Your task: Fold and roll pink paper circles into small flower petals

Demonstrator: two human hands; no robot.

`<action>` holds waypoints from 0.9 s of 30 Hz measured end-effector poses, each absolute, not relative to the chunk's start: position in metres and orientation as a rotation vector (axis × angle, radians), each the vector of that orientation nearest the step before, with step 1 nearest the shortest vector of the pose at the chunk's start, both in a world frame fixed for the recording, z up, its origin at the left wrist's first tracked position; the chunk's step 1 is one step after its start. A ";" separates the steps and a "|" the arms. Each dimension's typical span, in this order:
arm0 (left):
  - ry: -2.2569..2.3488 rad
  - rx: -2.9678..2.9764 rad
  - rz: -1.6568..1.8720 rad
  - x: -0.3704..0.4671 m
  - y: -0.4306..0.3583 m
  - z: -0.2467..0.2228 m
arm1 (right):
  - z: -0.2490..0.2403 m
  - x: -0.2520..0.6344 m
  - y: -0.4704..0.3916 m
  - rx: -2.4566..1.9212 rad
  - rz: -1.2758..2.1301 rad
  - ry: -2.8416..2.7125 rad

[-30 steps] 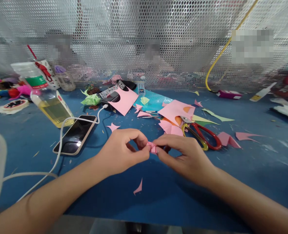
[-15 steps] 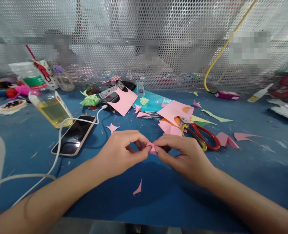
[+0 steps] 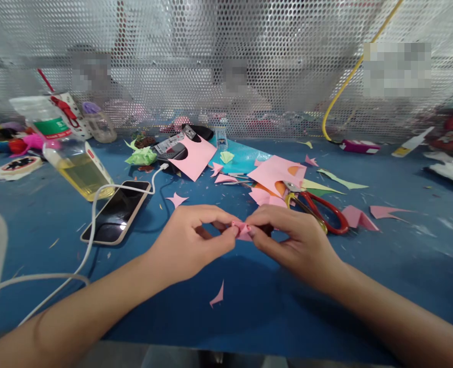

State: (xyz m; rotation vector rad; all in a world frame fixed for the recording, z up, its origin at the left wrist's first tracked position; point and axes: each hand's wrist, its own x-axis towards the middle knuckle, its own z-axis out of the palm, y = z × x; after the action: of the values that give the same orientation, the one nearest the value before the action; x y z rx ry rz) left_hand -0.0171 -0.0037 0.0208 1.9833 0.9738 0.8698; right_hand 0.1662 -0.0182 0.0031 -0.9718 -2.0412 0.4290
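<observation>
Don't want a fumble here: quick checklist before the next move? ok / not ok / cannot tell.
1. Left-hand grip on the folded pink paper: ok, pinching its left end.
2. Right-hand grip on the same piece: ok, at its right end.
3. Whole fold visible: not ok, both grips hide part.
4. Scissors touching the right hand: cannot tell, the hand overlaps the handles.
5. White cable off the phone: not ok, crosses it in view.
</observation>
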 end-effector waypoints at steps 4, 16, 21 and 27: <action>0.992 1.922 0.871 -0.016 -0.002 0.023 | 0.003 0.167 -0.018 -0.969 0.416 -2.054; 0.997 1.635 0.718 -0.020 0.004 0.021 | 0.007 0.171 -0.020 -0.758 0.453 -2.168; 0.900 1.631 0.738 -0.020 0.003 0.018 | 0.008 0.173 -0.018 -0.757 0.566 -2.155; 0.853 1.843 0.838 -0.022 0.002 0.021 | 0.004 0.174 -0.014 -0.739 0.592 -2.124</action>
State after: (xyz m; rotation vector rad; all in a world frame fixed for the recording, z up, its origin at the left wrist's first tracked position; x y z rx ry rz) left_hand -0.0220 0.0018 0.0211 1.8432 0.8534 0.8381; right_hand 0.1738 -0.0137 0.0039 -0.7392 -2.1236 0.5925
